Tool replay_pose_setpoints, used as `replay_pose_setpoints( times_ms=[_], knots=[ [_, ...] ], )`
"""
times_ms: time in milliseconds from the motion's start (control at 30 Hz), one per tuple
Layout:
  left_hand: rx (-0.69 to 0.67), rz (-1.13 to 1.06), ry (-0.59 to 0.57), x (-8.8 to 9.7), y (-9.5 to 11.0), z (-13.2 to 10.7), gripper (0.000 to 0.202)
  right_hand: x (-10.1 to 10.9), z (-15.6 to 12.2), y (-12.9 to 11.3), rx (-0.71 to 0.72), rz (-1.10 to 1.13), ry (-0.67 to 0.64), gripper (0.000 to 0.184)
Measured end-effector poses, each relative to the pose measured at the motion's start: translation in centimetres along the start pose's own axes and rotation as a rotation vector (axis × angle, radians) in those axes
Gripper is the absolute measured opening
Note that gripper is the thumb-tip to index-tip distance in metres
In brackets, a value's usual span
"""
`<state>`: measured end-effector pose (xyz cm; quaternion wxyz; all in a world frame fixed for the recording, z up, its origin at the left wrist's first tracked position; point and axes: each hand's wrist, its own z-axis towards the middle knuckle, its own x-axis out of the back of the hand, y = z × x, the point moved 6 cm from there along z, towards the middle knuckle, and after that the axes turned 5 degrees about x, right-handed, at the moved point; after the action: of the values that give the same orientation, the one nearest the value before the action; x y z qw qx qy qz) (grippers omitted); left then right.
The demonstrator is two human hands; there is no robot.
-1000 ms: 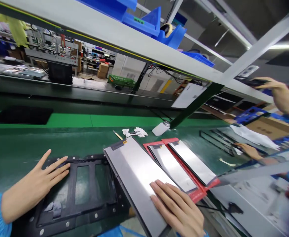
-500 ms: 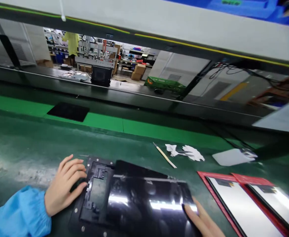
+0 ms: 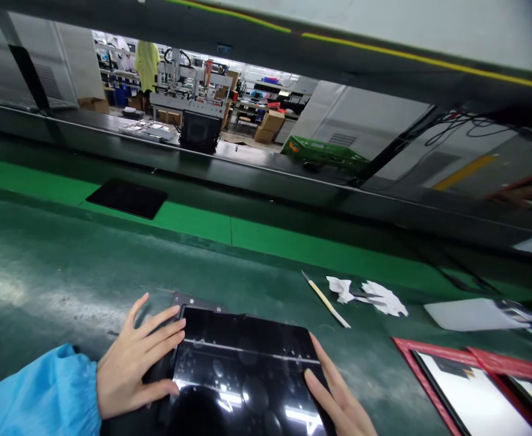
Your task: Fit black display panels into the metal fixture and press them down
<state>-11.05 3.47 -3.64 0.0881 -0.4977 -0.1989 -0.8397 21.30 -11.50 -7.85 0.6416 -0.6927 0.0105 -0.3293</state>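
Note:
A glossy black screen panel [image 3: 248, 387] lies over a dark fixture [image 3: 196, 301] with small silver dots. Only the fixture's far edge and a little of its left side show; the panel covers most of the rest. At the panel's left edge rests my left hand [image 3: 132, 366], its fingers spread and the fingertips touching the edge. My right hand [image 3: 339, 396] grips the right edge, thumb on top and fingers along the side. Light reflections and smudges show on the panel's face.
Beyond the panel lie a pale-handled craft knife [image 3: 327, 300] and crumpled white tissue [image 3: 386, 298]. Red trays [image 3: 414, 363] with white-faced panels stand at the right, near a white flat piece [image 3: 466, 315]. A black panel [image 3: 127, 198] lies on the green strip. A shelf hangs overhead.
The screen panel has shifted left and now covers the fixture's opening. My right hand moved left with it. My left fingers have come onto the panel's left edge. The view has shifted somewhat.

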Motion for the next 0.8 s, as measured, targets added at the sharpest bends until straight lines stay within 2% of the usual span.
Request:
replay_pose_setpoints(
  times_ms=[167, 500, 800],
  knots=[
    [0.011, -0.018, 0.008, 0.1, -0.2, -0.1, 0.059, -0.8, 0.0, 0.6, -0.111, 0.092, 0.005, 0.065],
    [0.000, 0.001, -0.016, -0.2, -0.5, -0.4, 0.059, -2.2, -0.3, -2.8, -0.159, 0.172, 0.055, 0.063],
    [0.018, -0.036, -0.014, -0.1, -0.5, -0.3, 0.057, -2.2, -0.4, -3.0, -0.230, 0.176, 0.073, 0.070]
  ],
)
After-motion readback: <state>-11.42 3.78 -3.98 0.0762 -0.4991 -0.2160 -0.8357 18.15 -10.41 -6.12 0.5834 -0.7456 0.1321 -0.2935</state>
